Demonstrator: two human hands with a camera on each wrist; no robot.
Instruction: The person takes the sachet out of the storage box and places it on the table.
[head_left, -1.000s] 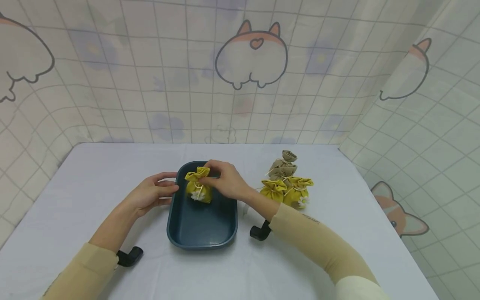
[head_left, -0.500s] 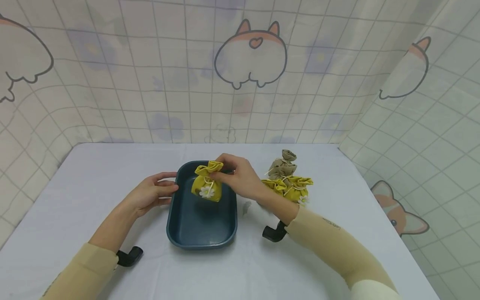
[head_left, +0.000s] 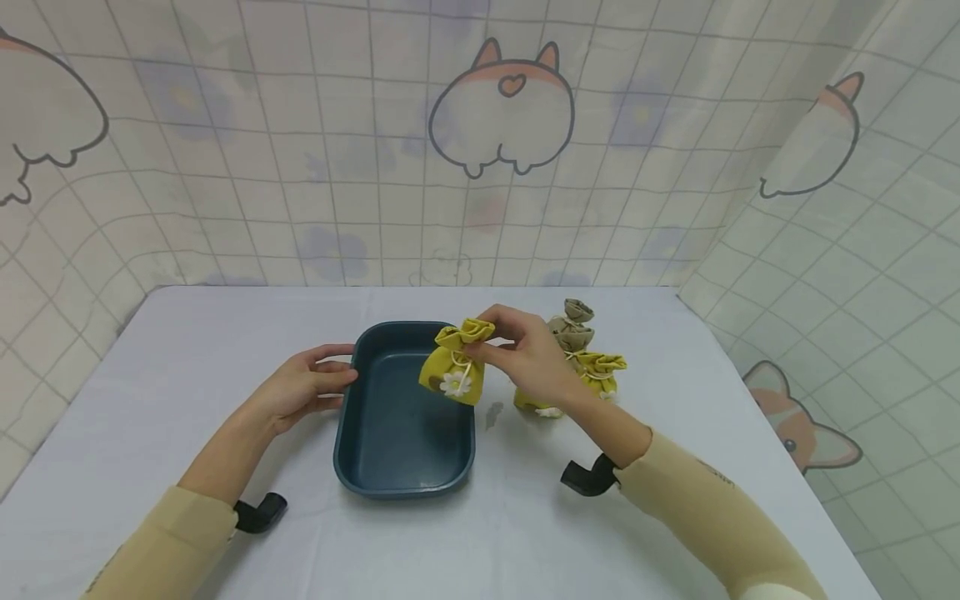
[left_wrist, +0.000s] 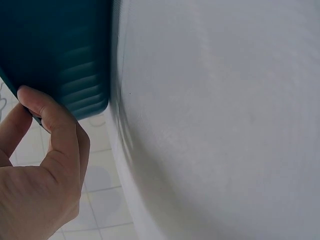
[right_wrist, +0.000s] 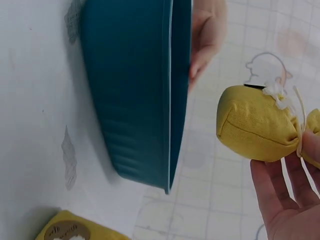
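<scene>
Pinching yellow pouch (head_left: 453, 377) by gathered neck, right hand (head_left: 528, 360) over tray (head_left: 352, 454) rim; left hand (head_left: 300, 390) fingers relaxed, steadying rim; advise firm neck grip.

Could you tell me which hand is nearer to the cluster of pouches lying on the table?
Right. The right hand, pinching a yellow pouch, is just in front of the cluster of pouches; the left hand touches the far side of the blue tray.

No legible text — anywhere.

table (head_left: 187, 367) white cloth | pouches (head_left: 581, 354) grouped right | backdrop (head_left: 300, 125) cartoon-printed
</scene>
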